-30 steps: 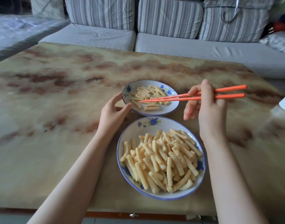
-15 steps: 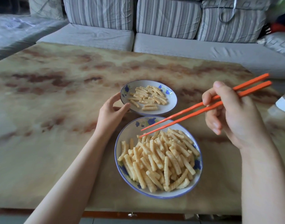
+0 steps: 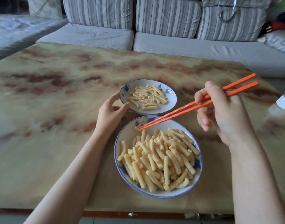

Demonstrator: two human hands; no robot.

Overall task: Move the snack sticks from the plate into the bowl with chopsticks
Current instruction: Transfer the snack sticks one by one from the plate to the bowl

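Right grip (image 3: 222,110) curled round orange chopsticks (image 3: 187,109), whose closed tips reach left over the far rim of the bowl (image 3: 158,195) heaped with snack sticks (image 3: 161,157), while farther left the left grip (image 3: 111,110) pinches the sparsely filled plate (image 3: 171,101) on the surface (image 3: 49,110).

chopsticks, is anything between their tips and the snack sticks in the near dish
Nothing visible does. The chopsticks, held by the right hand, have their tips over the near dish's far side, just beside the snack sticks. The left hand grips the far dish, aside.
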